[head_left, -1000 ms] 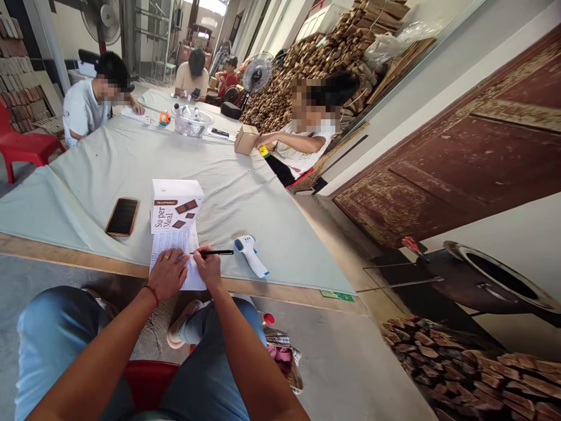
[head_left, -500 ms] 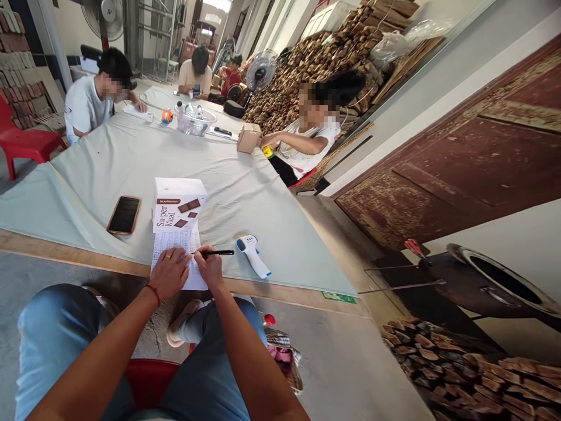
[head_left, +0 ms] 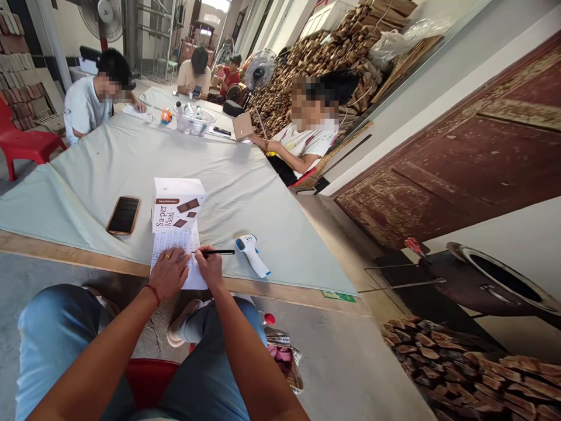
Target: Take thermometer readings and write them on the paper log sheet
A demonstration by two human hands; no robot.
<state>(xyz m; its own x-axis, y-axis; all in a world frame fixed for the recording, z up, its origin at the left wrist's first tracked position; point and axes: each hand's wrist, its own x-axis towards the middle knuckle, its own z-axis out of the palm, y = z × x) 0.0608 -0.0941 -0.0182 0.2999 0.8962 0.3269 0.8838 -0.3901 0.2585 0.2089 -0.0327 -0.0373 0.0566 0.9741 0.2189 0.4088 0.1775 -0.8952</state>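
Forearms [head_left: 103, 348] stretched forward above denim-clad knees [head_left: 56, 330]; left hand [head_left: 169, 272] palm down on printed paper [head_left: 195, 280], fingers side by side and slightly bent, covering part of the rows; right hand [head_left: 209, 269] just beside it, fingers clamped on black pen [head_left: 222, 252], barrel lying nearly level, writing end close to left fingertips; cannot tell whether tip touches paper; paper laid at near side of table, below both hands, lower end reaching over wooden edge [head_left: 109, 260].

White thermometer gun [head_left: 253, 255] to right of pen, apart from it, on pale cloth [head_left: 289, 234]; phone [head_left: 123, 215] to left, dark screen up; white box [head_left: 175, 204] with chocolate print standing at far end of paper, blocking view of cloth directly behind.

Farther along: opened cardboard box [head_left: 243, 126] at right-hand edge, beside seated co-worker [head_left: 302, 146] in white top; clear basin [head_left: 193, 124] of bottles mid-table, orange roll [head_left: 166, 116] to its left; beyond, standing fan [head_left: 259, 71] and stacked firewood [head_left: 302, 64].
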